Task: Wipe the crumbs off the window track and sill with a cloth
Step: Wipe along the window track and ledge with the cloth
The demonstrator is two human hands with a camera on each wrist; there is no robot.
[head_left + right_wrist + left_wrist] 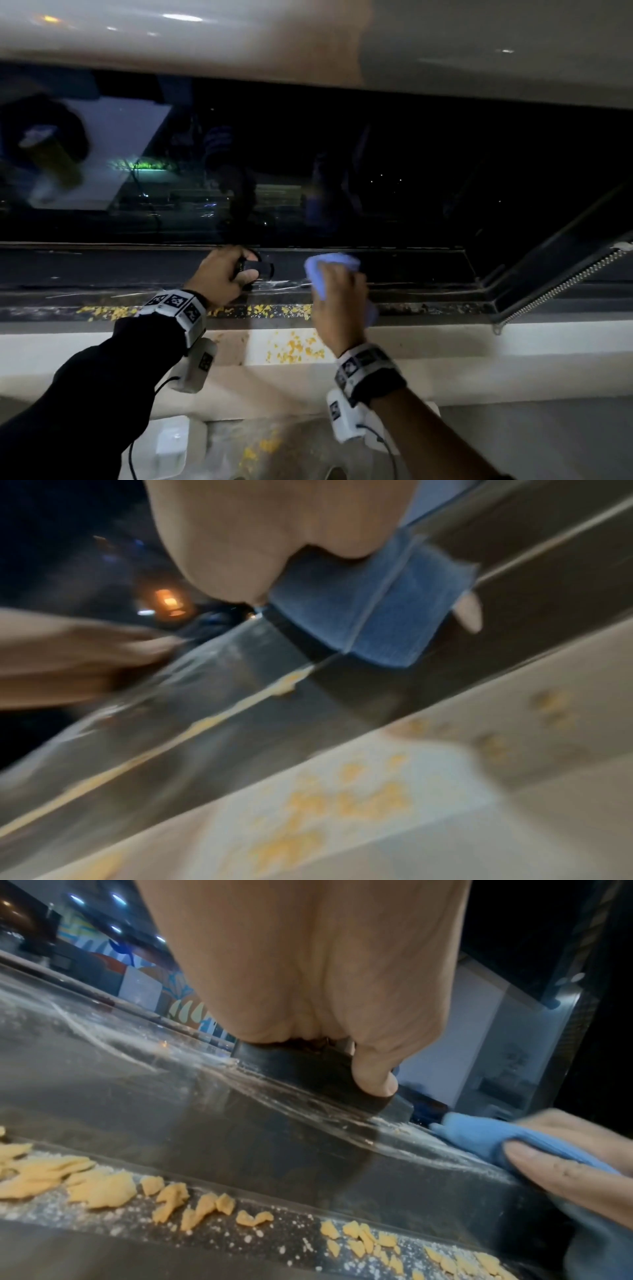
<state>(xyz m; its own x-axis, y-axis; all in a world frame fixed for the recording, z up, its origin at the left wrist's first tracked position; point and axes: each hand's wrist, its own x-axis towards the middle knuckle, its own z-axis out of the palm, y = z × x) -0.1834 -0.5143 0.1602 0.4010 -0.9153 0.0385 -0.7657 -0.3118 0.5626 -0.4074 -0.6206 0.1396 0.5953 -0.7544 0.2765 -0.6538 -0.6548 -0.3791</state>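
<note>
Left hand: the left hand (221,274) curls its fingers round the black window handle (258,267) on the dark frame.
Right hand: the right hand (337,301) clutches the blue cloth (320,274), just right of the handle, on the frame.
Crumbs: yellow crumbs (253,310) line the window track (428,308); more lie on the near white sill (513,339).

Night outside, the room mirrored in the glass.
The dark window pane (376,164) carried reflections of ceiling lights and a white panel. A black handle (258,267) sat on the lower frame. A coiled metal spring (561,284) ran slantwise at the right.
</note>
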